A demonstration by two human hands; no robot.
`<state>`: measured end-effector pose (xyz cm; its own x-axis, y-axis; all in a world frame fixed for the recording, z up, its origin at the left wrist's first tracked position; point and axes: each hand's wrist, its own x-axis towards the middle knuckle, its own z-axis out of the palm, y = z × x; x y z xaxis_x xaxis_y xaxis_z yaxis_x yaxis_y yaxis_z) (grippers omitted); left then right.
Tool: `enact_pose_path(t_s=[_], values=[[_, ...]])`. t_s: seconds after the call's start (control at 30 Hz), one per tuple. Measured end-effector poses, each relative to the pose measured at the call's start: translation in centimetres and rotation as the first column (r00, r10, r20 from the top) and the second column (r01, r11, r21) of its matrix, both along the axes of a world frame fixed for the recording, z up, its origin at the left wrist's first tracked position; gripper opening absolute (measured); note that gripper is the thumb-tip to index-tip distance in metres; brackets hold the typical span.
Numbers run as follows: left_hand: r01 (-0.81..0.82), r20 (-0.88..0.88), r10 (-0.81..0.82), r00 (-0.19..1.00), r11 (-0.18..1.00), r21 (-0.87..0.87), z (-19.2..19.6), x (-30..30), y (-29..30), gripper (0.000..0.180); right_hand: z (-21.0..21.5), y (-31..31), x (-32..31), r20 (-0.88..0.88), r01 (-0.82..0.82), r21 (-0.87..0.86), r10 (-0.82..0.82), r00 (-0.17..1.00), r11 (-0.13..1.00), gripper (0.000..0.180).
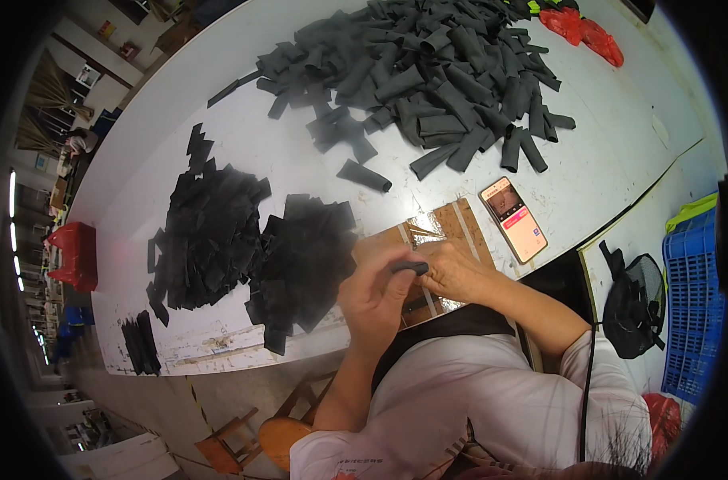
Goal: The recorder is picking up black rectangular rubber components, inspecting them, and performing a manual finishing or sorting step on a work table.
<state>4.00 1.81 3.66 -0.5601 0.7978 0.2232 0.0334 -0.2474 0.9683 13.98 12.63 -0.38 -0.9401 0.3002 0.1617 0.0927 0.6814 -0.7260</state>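
Note:
My left hand [368,293] is closed around a small dark grey fabric tube [409,266], its thumb lying along the near side. Against the tube's right end, my right hand [458,272] has its fingers bent and pressed together; its fingertips are partly hidden. Both hands are over a brown board [461,227] with strips of shiny tape, at the table's near edge. Left of them lie two heaps of flat black fabric pieces, one nearer [304,252] and one farther left [212,240]. A large pile of rolled dark grey fabric tubes [440,80] covers the far part of the table.
A lit phone [513,220] lies right of the board. One loose tube [364,175] lies before the pile, and a small black stack [141,342] sits at the left edge. Red plastic bags [581,34], a black mesh bag [634,306] and a blue crate [690,296] are to the right.

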Motion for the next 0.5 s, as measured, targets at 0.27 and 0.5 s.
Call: enact_pose_path(t_s=[0.27,0.5], values=[[-0.115,0.238,0.035,0.971,0.937,0.331,-0.5,-1.3,-1.1,0.019,4.8,0.7,-0.3,-0.013,-0.039,0.151,0.042,0.999,0.988,0.013],[-0.121,0.279,0.050,0.959,0.963,0.240,-1.3,-1.4,-1.0,0.014,1.7,0.1,-0.7,0.068,-0.038,0.076,0.033,0.997,0.996,0.012]])
